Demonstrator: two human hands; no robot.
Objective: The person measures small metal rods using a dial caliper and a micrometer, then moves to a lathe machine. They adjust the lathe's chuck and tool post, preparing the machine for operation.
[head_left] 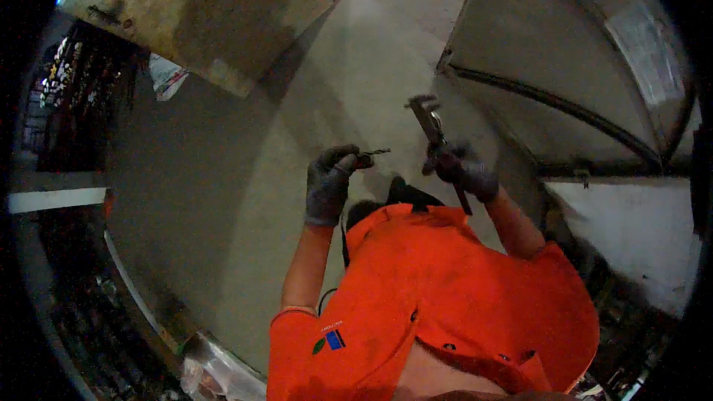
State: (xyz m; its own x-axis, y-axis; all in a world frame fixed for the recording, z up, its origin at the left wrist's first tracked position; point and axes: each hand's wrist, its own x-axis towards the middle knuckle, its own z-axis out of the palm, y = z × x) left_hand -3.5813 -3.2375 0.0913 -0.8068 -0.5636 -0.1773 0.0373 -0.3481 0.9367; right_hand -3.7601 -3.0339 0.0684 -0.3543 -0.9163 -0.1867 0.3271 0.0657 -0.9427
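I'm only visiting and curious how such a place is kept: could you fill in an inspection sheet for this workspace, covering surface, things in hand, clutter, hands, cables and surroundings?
Surface: grey floor, dimly lit, beneath the hands.
Things in hand: thin, dark twisted bit, seemingly a drill bit; metal caliper.
Clutter: crumpled clear plastic, lower left.
Hands: both gloved; left hand pinches the bit, right hand grips the caliper.
Cables: thin dark cord beside the orange shirt; its kind is unclear.
Surroundings: shadowed tan board, upper left; white panel, right.
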